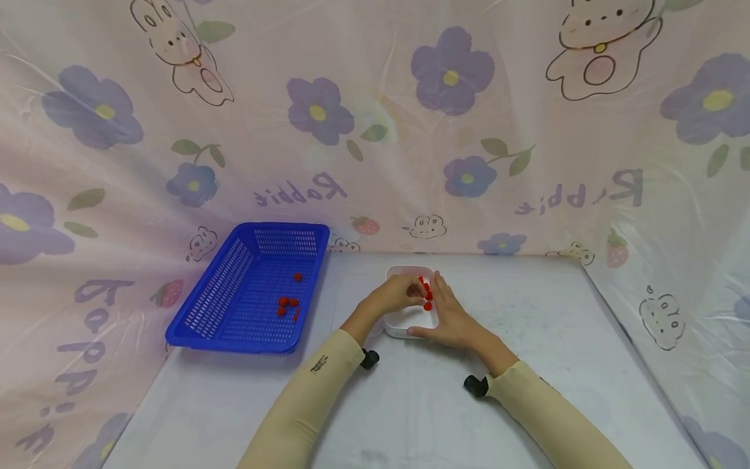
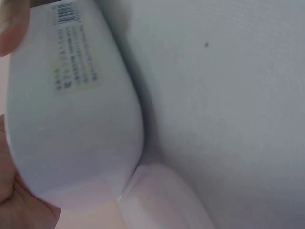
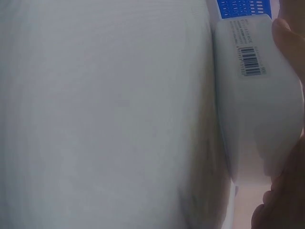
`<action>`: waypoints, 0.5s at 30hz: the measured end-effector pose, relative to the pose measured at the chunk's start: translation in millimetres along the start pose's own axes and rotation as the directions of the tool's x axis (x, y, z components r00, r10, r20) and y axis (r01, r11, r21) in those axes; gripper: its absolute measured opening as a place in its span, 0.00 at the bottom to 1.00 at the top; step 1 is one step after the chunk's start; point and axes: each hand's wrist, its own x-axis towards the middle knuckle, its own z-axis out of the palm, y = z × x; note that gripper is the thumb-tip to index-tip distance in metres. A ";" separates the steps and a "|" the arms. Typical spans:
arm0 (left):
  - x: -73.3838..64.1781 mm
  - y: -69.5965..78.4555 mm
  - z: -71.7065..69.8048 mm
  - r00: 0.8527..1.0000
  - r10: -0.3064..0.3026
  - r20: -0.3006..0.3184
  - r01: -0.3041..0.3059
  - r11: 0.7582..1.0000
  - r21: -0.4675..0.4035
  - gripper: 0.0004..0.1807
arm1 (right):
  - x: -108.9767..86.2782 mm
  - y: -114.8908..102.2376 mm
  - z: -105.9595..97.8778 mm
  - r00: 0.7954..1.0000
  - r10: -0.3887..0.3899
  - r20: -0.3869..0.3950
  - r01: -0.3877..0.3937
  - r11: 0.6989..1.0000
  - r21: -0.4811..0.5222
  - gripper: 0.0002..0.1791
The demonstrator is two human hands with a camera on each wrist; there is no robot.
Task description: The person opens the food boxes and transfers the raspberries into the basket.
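Note:
A small white box (image 1: 404,322) stands on the table with several small red pieces (image 1: 428,306) inside, along its right side. My left hand (image 1: 400,293) reaches over the box from the left, its fingers bent down close to the red pieces; whether it pinches one is hidden. My right hand (image 1: 452,319) grips the box, thumb across the near edge and fingers along the right wall. In the right wrist view the right thumb (image 3: 288,40) lies at the rim above a barcode label (image 3: 250,61). The left wrist view shows part of the left hand (image 2: 24,205) beyond the box (image 2: 81,138).
A blue perforated basket (image 1: 234,339) stands to the left, with several red pieces (image 1: 284,301) in it. Against the box's left side sits a pale rounded object (image 2: 162,200), partly out of view. A printed curtain (image 1: 375,150) rises behind the white table (image 1: 422,404).

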 end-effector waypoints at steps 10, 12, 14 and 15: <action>9.0 -4.5 10.3 0.999 0.044 -0.010 -0.044 0.998 0.034 0.06 | 0.2 0.8 0.5 0.999 -0.029 -0.014 0.029 1.000 -0.008 0.79; 10.1 -5.1 12.2 0.999 0.038 -0.012 -0.038 0.998 0.042 0.05 | 0.3 1.0 0.6 0.999 -0.035 -0.016 0.035 0.999 -0.011 0.79; 11.1 -5.8 14.1 0.999 0.029 -0.014 -0.029 0.998 0.049 0.05 | 0.5 1.5 0.7 0.999 -0.037 -0.016 0.037 0.999 -0.013 0.79; 11.4 -6.0 14.8 1.000 0.024 -0.014 -0.023 0.998 0.052 0.05 | 0.6 1.8 0.9 0.999 -0.038 -0.016 0.038 0.999 -0.015 0.79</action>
